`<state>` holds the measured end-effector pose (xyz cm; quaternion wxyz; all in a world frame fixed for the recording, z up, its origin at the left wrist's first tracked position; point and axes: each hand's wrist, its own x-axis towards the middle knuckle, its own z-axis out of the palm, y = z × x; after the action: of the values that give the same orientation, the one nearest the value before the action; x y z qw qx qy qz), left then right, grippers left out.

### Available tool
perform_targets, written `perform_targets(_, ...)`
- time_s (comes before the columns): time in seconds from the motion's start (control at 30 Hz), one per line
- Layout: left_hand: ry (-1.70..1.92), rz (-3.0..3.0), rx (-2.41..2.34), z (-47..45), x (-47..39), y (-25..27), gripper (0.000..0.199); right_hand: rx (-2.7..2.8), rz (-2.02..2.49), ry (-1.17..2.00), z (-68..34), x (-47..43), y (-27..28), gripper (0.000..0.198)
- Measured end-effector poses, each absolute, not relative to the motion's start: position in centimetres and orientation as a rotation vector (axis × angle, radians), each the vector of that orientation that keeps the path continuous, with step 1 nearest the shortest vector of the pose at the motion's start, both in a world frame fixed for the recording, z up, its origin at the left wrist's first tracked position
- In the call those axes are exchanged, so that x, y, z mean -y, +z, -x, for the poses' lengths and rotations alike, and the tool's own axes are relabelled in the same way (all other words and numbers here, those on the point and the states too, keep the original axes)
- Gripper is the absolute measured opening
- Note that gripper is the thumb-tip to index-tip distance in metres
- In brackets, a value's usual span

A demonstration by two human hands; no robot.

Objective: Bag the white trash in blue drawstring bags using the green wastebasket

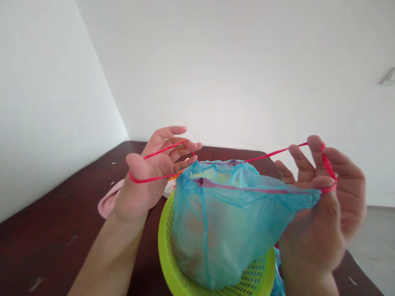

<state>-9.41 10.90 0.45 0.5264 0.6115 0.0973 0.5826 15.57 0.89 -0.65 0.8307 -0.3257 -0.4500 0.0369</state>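
Observation:
A blue see-through drawstring bag [228, 230] stands up out of a lime-green plastic basket [166, 255], its mouth partly gathered. A red drawstring [265, 156] runs through its hem and comes out in a loop on each side. My left hand [154, 172], palm up with fingers spread, carries one loop stretched around its thumb and fingertips. On the right, the other loop passes around the thumb and fingers of my right hand [327, 197]. That hand pulls the loop outward, and the bag's hem is drawn into a point beside its thumb.
The basket is on a dark red-brown table [77, 213] with small pale scraps. A pink item [108, 201] lies behind my left forearm. Some white and orange material [170, 185] shows behind the basket, and more blue plastic [278, 279] at its right. White walls stand behind.

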Motion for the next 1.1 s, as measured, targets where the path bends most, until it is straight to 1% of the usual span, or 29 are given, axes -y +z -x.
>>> perform_targets(0.07, 1.37, -1.5, -0.249, 9.2, -10.7, 0.3, 0.095, 1.002, 0.686, 0.057, -15.6, -0.9, -0.9, 0.04)
perform_targets(0.17, 1.352, -1.601, -0.302, 9.1, -10.1, 0.2, 0.099, 1.097, 0.656, 0.051, -15.7, -1.0, -1.4, 0.059)
perform_targets(0.27, 1.359, -1.745, -0.336, 9.0, -9.4, 0.1, 0.097, 1.172, 0.65, 0.031, -15.6, -1.1, -1.7, 0.075)
perform_targets(0.33, 1.4, -1.825, -0.363, 8.9, -9.0, 0.2, 0.092, 1.181, 0.652, 0.022, -15.3, -1.2, -1.9, 0.078)
perform_targets(0.4, 1.481, -1.877, -0.409, 8.7, -8.7, 0.4, 0.08, 1.175, 0.629, -0.001, -15.0, -1.2, -1.8, 0.076)
perform_targets(0.53, 1.766, -1.873, -0.505, 8.8, -8.4, 1.1, 0.052, 1.131, 0.594, -0.028, -14.3, -0.9, -1.1, 0.068)
perform_targets(0.6, 1.874, -1.841, -0.53, 9.1, -8.5, 1.5, 0.043, 1.062, 0.607, 0.001, -14.0, -0.6, -0.7, 0.063)
perform_targets(0.67, 1.904, -1.79, -0.528, 9.6, -8.7, 1.8, 0.038, 0.993, 0.609, 0.025, -13.9, -0.3, -0.3, 0.058)
perform_targets(0.77, 1.814, -1.636, -0.474, 10.0, -8.9, 2.0, 0.038, 0.953, 0.613, 0.039, -13.9, -0.2, -0.1, 0.051)
perform_targets(0.9, 1.596, -1.406, -0.303, 9.9, -8.6, 1.8, 0.04, 1.01, 0.643, 0.008, -13.8, -0.1, -0.4, 0.053)
perform_targets(0.97, 1.512, -1.364, -0.247, 9.5, -7.9, 1.6, 0.039, 1.043, 0.65, 0.004, -13.8, 0.0, -0.5, 0.048)
perform_targets(1.03, 1.477, -1.367, -0.258, 9.1, -6.9, 1.4, 0.029, 1.12, 0.661, 0.019, -13.9, 0.4, -0.5, 0.044)
perform_targets(1.1, 1.482, -1.4, -0.318, 8.9, -6.0, 1.4, 0.014, 1.263, 0.673, 0.038, -14.4, 1.0, -0.6, 0.044)
